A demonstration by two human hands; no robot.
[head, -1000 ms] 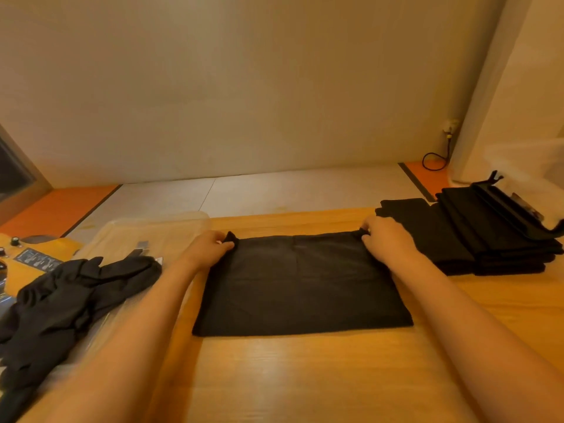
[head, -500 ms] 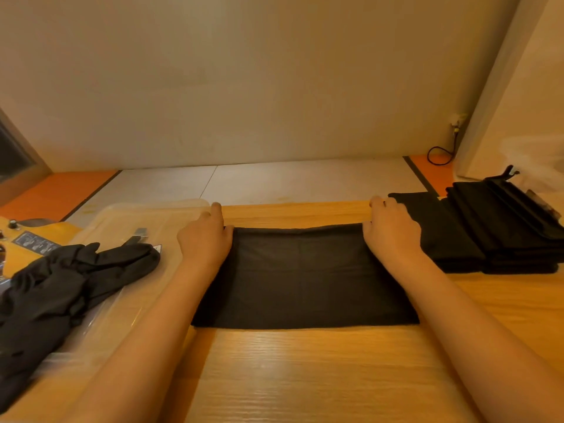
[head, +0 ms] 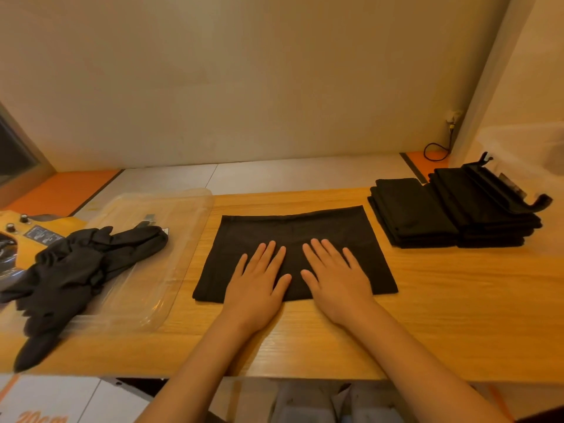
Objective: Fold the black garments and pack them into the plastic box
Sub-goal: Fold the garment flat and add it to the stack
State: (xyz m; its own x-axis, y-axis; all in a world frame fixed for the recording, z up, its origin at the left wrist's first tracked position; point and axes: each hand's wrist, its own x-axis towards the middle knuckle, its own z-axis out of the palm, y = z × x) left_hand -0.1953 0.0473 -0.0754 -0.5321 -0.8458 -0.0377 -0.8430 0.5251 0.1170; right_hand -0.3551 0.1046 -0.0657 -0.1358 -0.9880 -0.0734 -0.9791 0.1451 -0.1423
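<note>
black garment (head: 293,230): flat on tabletop (head: 457,315), dead ahead, long axis left-right | left hand (head: 259,282) + right hand (head: 332,276): fingers straight, pressing its near middle side by side (gripping nothing) | folded stack (head: 412,212): right, nearer right hand | next: likely end-to-end fold

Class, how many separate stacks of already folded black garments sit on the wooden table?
2: a lower stack at the right, and a taller stack farther right, against it. More may lie off-frame.
</note>
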